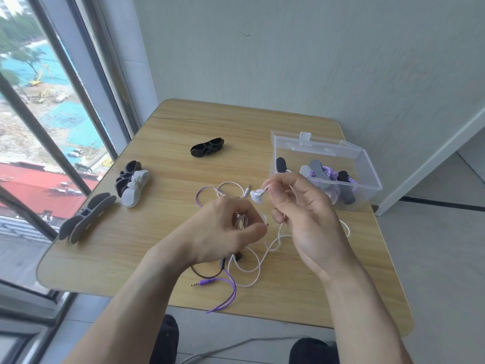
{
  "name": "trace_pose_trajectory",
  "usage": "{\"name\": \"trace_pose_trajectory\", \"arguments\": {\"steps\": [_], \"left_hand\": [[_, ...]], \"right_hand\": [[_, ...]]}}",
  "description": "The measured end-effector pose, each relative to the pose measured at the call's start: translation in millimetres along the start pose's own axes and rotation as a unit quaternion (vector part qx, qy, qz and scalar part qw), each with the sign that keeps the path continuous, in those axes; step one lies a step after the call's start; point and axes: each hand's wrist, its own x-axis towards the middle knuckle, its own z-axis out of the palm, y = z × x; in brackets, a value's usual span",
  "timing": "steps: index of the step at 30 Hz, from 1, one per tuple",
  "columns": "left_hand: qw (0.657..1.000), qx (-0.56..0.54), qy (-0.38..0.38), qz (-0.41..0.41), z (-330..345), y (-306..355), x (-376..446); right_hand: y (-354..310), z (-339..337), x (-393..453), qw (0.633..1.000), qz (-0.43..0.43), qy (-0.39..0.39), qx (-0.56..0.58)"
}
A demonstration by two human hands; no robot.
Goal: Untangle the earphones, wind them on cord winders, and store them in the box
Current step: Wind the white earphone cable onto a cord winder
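While right hand (296, 206) pinches white earbud (256, 196) | bud points left

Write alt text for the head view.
Two hands untangle earphone cords over a wooden table: the right hand pinches a white earbud, the left hand grips bunched cord. Cord winders lie left; a clear box stands right.

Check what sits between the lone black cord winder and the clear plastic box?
Head view: bare wooden tabletop between the black cord winder and the clear plastic box. The tangled earphone cables lie nearer the person.
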Motion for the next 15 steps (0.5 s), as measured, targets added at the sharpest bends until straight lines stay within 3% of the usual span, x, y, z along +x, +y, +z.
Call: {"name": "trace_pose_trajectory", "arguments": {"steps": [3, 8, 11, 15], "left_hand": [[0.999, 0.028, 0.028, -0.011, 4, -2, 1], [0.969, 0.089, 0.226, -0.04, -15, -16, 10], [0.938, 0.097, 0.332, -0.038, -28, -24, 11], [0.924, 0.119, 0.36, -0.055, -34, -33, 13]], "right_hand": [[-1, 3, 1, 0.999, -0.016, 0.047, 0.007], [-10, -27, 5, 0.976, -0.013, 0.193, -0.104], [-12, -51, 1, 0.96, 0.031, 0.17, -0.22], [-9, -72, -7, 0.894, 0.138, 0.136, -0.403]]}}
